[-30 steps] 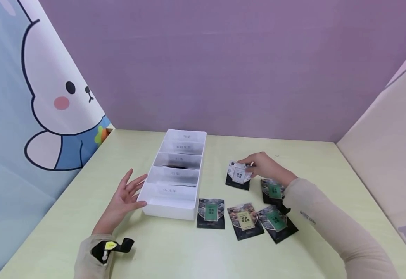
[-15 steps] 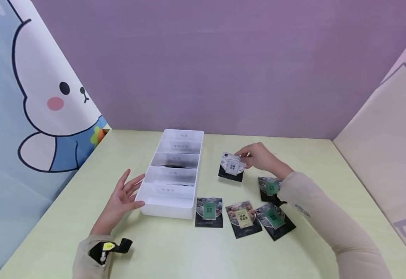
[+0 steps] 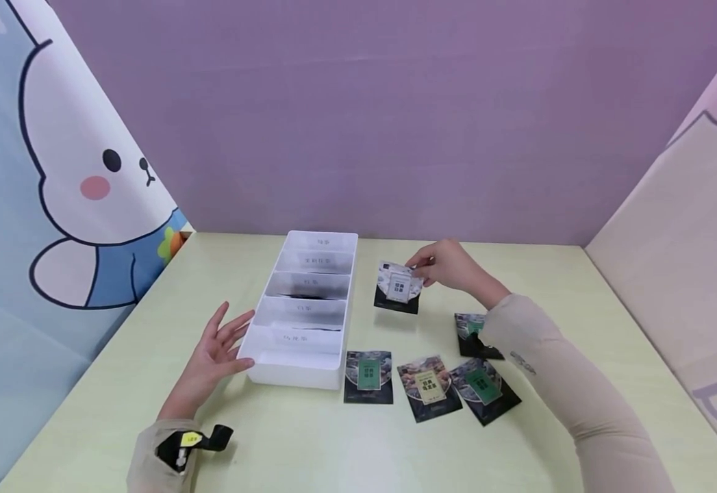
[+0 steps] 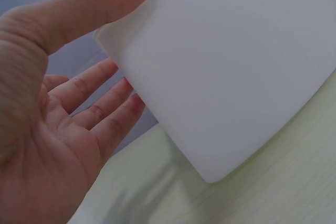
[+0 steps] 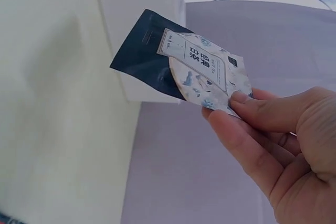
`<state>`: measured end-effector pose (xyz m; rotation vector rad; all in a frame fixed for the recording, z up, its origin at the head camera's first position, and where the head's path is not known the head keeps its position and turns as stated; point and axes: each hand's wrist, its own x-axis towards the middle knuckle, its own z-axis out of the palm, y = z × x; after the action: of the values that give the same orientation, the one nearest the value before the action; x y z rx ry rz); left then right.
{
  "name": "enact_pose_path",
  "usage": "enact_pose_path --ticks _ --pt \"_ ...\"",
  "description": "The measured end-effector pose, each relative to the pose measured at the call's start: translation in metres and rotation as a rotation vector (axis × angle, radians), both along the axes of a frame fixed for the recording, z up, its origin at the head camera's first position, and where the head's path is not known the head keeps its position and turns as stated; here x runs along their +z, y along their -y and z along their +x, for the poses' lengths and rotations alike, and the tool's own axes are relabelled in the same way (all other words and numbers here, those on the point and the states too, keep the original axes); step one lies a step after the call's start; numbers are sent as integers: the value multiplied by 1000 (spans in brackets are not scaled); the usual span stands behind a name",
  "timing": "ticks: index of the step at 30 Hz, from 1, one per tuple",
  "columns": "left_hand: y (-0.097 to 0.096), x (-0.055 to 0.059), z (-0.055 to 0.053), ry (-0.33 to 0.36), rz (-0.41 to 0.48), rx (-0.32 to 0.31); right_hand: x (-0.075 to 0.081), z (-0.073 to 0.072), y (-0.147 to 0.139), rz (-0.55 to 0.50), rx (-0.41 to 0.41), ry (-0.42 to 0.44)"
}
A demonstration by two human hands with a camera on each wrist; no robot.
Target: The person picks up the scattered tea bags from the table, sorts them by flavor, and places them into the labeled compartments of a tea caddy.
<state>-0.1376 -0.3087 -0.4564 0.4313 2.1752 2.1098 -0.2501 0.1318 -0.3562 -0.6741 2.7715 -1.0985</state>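
Observation:
My right hand (image 3: 447, 263) pinches a tea sachet (image 3: 398, 287) by its upper right corner, thumb on the printed face. The sachet has a white floral top, a pale label and a dark lower part; it is raised over the table, right of the box. In the right wrist view the same sachet (image 5: 181, 64) overlaps the box's white wall. My left hand (image 3: 213, 359) rests at the near left corner of a white compartment box (image 3: 296, 375), fingers spread and nearly straight. In the left wrist view its thumb (image 4: 105, 3) lies at the rim and the fingertips touch the side.
Several dark sachets lie right of the box: a green-labelled sachet (image 3: 368, 378), a yellow-labelled sachet (image 3: 430, 389), another green-labelled one (image 3: 484, 390) and one partly under the right sleeve (image 3: 543, 363). The compartments bear labels; thin dark edges show in some. A purple backdrop (image 3: 395, 137) stands behind.
My right hand has lifted the white-topped sachet off the table and moved it left and away from me, toward the box. My left hand has stayed at the box corner.

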Motion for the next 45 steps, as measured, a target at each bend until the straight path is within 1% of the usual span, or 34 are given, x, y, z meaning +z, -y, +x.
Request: enact_pose_path --ticks 4,8,12,20,22,28,32,39,43,45 --pt "1 0 2 0 -2 -2 9 2 7 8 -3 11" --pt "1 2 2 -17 11 -11 19 4 14 4 -5 13" --pt "-1 3 3 -24 7 -8 28 5 23 -13 5 7" --pt "0 4 3 -27 21 -16 41 7 47 -58 27 -15" --pt "1 4 3 -23 22 -16 45 9 56 -67 39 -21" --pt "4 4 4 -12 20 -22 53 16 85 -80 114 -73" --pt "5 3 5 -5 15 -23 52 17 104 -93 149 -83" --pt "4 2 4 5 6 -17 42 14 129 -113 208 -55" --pt "3 3 4 3 0 -14 34 14 142 -106 230 -78" --pt "2 3 4 6 1 -14 28 16 149 -90 244 -106"
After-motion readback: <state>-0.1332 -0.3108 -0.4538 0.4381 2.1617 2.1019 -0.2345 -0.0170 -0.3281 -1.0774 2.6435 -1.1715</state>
